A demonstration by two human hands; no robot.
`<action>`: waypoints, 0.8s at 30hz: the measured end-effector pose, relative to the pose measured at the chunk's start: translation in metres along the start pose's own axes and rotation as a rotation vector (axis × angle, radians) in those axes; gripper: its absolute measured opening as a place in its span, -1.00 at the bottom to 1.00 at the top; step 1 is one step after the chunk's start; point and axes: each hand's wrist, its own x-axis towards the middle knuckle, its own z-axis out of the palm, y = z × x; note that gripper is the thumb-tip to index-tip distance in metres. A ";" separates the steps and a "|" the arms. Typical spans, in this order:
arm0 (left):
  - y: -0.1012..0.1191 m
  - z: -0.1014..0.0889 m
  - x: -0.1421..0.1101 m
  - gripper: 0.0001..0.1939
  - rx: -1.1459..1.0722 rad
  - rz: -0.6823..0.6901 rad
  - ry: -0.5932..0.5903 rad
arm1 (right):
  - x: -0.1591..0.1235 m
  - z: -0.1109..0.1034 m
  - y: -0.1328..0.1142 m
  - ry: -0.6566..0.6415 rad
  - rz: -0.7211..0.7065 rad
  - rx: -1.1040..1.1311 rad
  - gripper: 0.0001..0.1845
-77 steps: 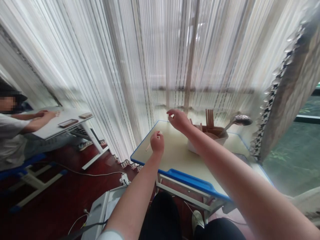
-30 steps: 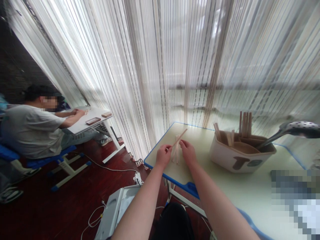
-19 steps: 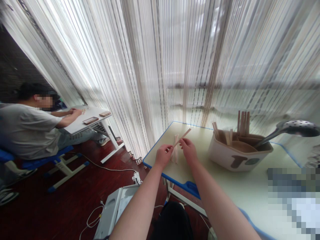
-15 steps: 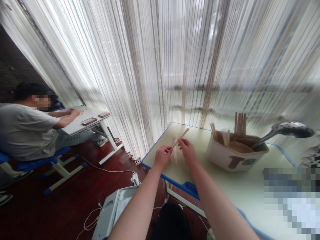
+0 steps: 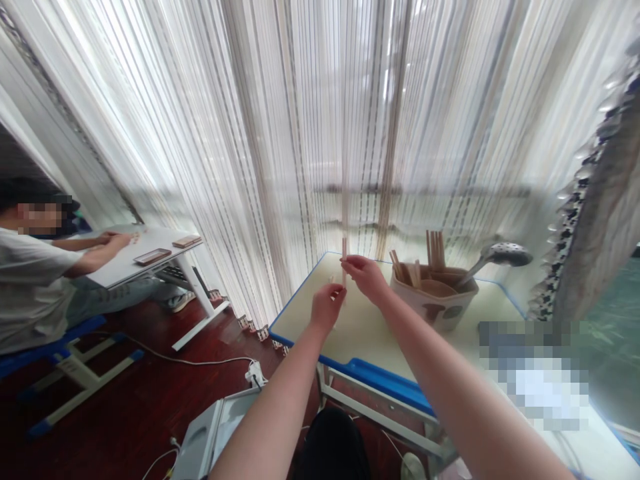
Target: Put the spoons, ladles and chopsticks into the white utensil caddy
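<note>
A pair of light wooden chopsticks [image 5: 344, 248] stands nearly upright between my hands over the table. My right hand [image 5: 367, 275] pinches the chopsticks near the upper part. Lower down, my left hand [image 5: 327, 305] has its fingertips closed at the chopsticks' lower end. Other pale sticks on the tabletop are mostly hidden behind my left hand. To the right of my right hand is a utensil holder [image 5: 440, 312], white outside and brown inside, with upright chopsticks [image 5: 436, 249] in its compartments. A metal skimmer [image 5: 507, 254] leans out of its right side.
My cream table [image 5: 370, 347] has a blue edge. Pleated sheer curtains [image 5: 300, 133] hang behind it. At the left a person [image 5: 30, 280] sits at another white table [image 5: 120, 263]. A grey box [image 5: 200, 427] and a white cable lie on the dark red floor. A blurred patch covers the right of my table.
The chopsticks have turned from a slant to nearly upright, and my right hand has risen along them. The view has swung right, so the holder and tables appear further left.
</note>
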 end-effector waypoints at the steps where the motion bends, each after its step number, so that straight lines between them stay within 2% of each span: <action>1: 0.007 0.004 0.003 -0.85 -0.012 0.003 0.000 | 0.002 -0.008 -0.009 -0.013 -0.008 -0.060 -0.70; 5: 0.033 0.018 0.011 -0.86 -0.040 0.052 -0.012 | 0.006 -0.041 -0.041 -0.040 -0.018 -0.282 -0.73; 9: 0.057 0.032 0.018 -0.85 -0.082 0.089 -0.022 | 0.008 -0.070 -0.064 -0.014 -0.085 -0.379 -0.78; 15: 0.091 0.052 0.035 -0.84 -0.083 0.154 -0.021 | 0.013 -0.101 -0.095 -0.008 -0.122 -0.587 -0.83; 19: 0.103 0.068 0.045 -0.84 -0.094 0.154 -0.029 | 0.016 -0.115 -0.106 -0.007 -0.114 -0.648 -0.82; 24: 0.106 0.082 0.050 -0.85 -0.056 0.165 -0.066 | 0.020 -0.130 -0.111 0.023 -0.152 -0.655 -0.78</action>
